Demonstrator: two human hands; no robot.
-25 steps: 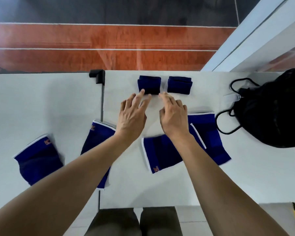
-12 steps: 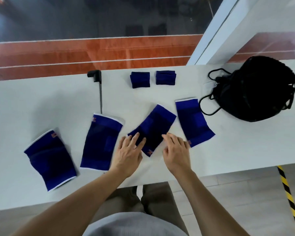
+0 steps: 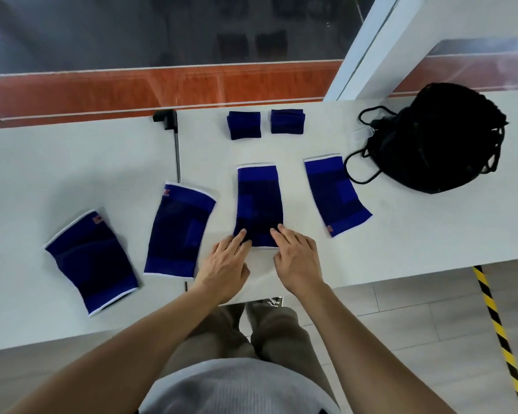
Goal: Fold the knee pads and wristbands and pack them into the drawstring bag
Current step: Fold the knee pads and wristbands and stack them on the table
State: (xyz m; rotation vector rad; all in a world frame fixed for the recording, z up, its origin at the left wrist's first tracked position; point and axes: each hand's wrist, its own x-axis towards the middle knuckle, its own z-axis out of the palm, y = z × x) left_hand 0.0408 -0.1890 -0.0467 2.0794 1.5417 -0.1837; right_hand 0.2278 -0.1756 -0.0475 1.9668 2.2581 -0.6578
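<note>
Left hand [image 3: 225, 261], right hand [image 3: 298, 259] touch pad [image 3: 259, 201] outside bag [image 3: 437, 138].

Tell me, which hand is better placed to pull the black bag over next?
Right, probably. The right hand touches the near right corner of one knee pad, on the side where the drawstring bag lies; the left hand, on the near left corner, would have to cross over.
</note>
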